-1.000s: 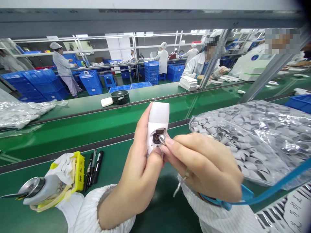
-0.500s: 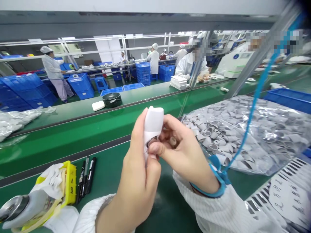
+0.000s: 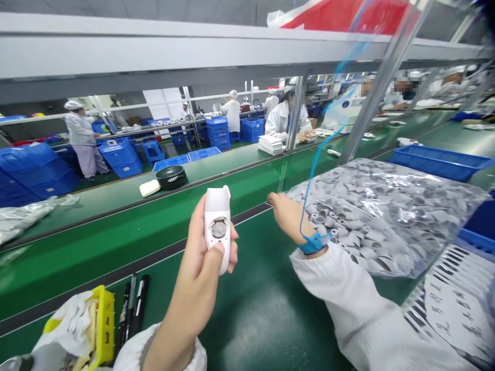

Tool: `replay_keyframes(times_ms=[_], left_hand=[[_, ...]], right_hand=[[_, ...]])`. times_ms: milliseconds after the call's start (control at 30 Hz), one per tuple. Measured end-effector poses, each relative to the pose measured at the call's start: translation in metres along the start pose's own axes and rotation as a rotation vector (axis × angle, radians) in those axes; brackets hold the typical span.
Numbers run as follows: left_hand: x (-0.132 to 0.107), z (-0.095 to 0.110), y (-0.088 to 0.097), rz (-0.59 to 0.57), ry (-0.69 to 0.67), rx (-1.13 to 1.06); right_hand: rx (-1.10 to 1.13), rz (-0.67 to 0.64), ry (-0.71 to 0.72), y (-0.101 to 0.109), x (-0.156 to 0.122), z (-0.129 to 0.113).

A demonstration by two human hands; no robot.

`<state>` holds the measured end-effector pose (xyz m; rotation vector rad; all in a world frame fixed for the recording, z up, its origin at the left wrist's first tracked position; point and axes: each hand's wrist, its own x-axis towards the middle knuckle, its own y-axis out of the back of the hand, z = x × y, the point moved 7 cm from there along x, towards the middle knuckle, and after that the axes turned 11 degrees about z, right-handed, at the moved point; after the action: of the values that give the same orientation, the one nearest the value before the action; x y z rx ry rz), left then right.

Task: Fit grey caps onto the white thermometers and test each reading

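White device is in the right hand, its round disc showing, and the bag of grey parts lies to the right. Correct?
Not quite: the head view shows the white device in the left hand. The rest stands: its round disc shows, and the bag of grey parts lies to the right.

Part of the white device (image 3: 217, 210) is covered by the left hand (image 3: 201, 263); most fingers of the right hand (image 3: 291, 215) are hidden, so its grip cannot be told; the yellow tray (image 3: 105, 327) is cut off by the bottom edge
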<state>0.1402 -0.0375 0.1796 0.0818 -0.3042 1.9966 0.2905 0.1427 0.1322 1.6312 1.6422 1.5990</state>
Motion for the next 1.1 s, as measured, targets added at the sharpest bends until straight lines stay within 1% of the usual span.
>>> replay_keyframes(times_ms=[33,100,133,200,300,367,500,600,667,733,767,867,933,1000,1033,1100], left_hand=[[0.001,0.0,0.0,-0.004,-0.011,-0.009],[0.001,-0.002,-0.001,-0.01,-0.027,-0.011],[0.002,-0.003,-0.002,-0.014,-0.027,-0.008],[0.002,-0.005,-0.002,-0.02,-0.018,-0.005],[0.005,-0.009,0.0,-0.005,-0.005,0.01],[0.006,-0.012,0.004,0.015,-0.026,0.106],[0.011,-0.014,0.007,0.074,-0.166,0.481],[0.022,-0.016,0.012,0.212,-0.291,0.716],[0.038,-0.027,0.018,0.279,-0.318,0.855],[0.062,-0.05,0.031,0.291,-0.278,0.953],[0.076,-0.063,0.042,0.301,-0.244,0.994],[0.115,-0.104,0.087,0.394,-0.101,1.141],[0.133,-0.124,0.118,0.462,-0.014,1.229],[0.144,-0.137,0.14,0.53,0.049,1.299],[0.148,-0.141,0.147,0.56,0.067,1.327],[0.157,-0.146,0.152,0.599,0.07,1.366]], right_hand=[[-0.083,-0.001,-0.05,-0.012,0.003,0.021],[-0.207,-0.023,-0.085,-0.037,0.005,0.054],[-0.256,-0.033,-0.09,-0.047,0.004,0.067],[-0.327,-0.045,-0.075,-0.062,0.0,0.085],[-0.383,-0.05,-0.048,-0.074,-0.005,0.098],[-0.397,-0.054,-0.046,-0.078,-0.006,0.103],[-0.373,-0.062,-0.02,-0.084,-0.005,0.109],[-0.339,-0.05,-0.006,-0.084,-0.004,0.114],[-0.313,-0.032,-0.005,-0.084,-0.004,0.116],[-0.276,-0.003,-0.004,-0.082,-0.003,0.117],[-0.253,0.018,-0.002,-0.08,-0.002,0.116],[-0.167,0.097,0.008,-0.072,0.001,0.111],[-0.109,0.153,0.016,-0.064,-0.001,0.107],[-0.048,0.196,0.034,-0.056,-0.005,0.1],[-0.017,0.212,0.046,-0.052,-0.008,0.096],[0.045,0.233,0.079,-0.047,-0.014,0.088]])
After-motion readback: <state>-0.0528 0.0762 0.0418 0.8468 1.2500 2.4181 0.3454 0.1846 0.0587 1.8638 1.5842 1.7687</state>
